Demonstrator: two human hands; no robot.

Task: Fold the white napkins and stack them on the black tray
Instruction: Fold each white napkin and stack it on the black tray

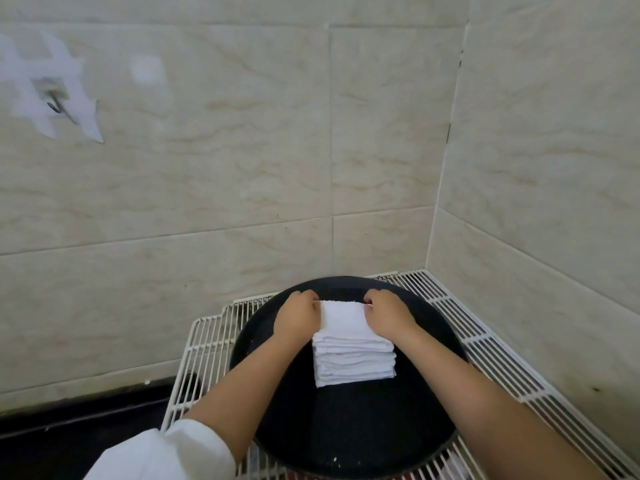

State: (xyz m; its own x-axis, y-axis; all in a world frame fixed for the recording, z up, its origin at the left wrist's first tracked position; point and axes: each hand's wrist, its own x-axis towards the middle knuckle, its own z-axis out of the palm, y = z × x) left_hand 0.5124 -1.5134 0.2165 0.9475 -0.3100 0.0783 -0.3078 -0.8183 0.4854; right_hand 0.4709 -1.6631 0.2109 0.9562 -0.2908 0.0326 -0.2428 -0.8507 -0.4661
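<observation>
A round black tray (346,431) lies on a white wire rack. On it stands a stack of several folded white napkins (355,363). The top napkin (343,318) lies flat on the stack. My left hand (298,315) grips its far left corner with curled fingers. My right hand (389,313) grips its far right corner the same way. Both forearms reach over the tray from the near side.
The white wire rack (491,344) sits in a corner between two beige tiled walls (242,168). A dark counter edge (86,427) runs along the lower left. A white sleeve (166,455) shows at the bottom. A hook with torn tape (55,105) hangs on the left wall.
</observation>
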